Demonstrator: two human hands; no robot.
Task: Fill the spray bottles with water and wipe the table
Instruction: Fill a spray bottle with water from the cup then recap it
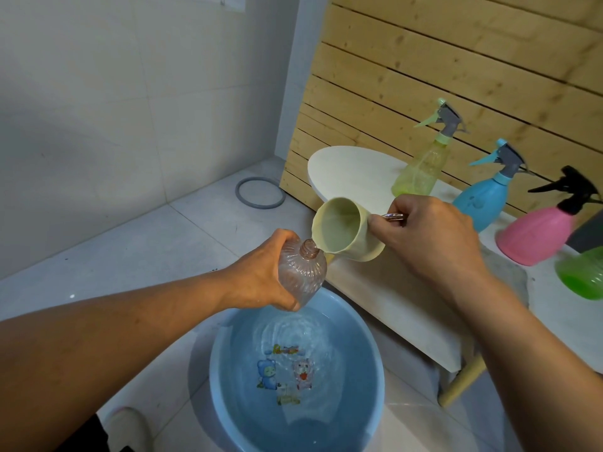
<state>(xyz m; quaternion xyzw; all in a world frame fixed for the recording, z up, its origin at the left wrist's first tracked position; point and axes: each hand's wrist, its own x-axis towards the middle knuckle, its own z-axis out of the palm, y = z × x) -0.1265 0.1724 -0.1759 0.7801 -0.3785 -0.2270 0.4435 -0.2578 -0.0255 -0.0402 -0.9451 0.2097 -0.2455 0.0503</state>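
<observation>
Blue basin (228,370) holding water, sitting near on floor; three spray bottles (421,171) standing far right on table (359,177). Left hand (261,278) gripping clear ribbed bottle (301,272) above basin; right hand (434,236) pinching cup (346,233) handle, tilting rim against bottle neck.

Pale yellow cup (346,230), blue basin (228,347) with cartoon print

Landmark: blue basin (225,363) of water on the floor.
Left hand (261,275): above the basin's far rim, gripping an uncapped clear pinkish bottle (301,274).
Right hand (430,236): beyond the basin, holding a pale green cup (346,233) by its handle, tilted, its lip at the bottle's neck.
White table (391,308): right of the basin, carrying yellow-green spray bottle (421,168), blue spray bottle (483,200), pink spray bottle (538,236), green bottle (584,275).
Grey ring (260,193): on the floor beyond the basin.
</observation>
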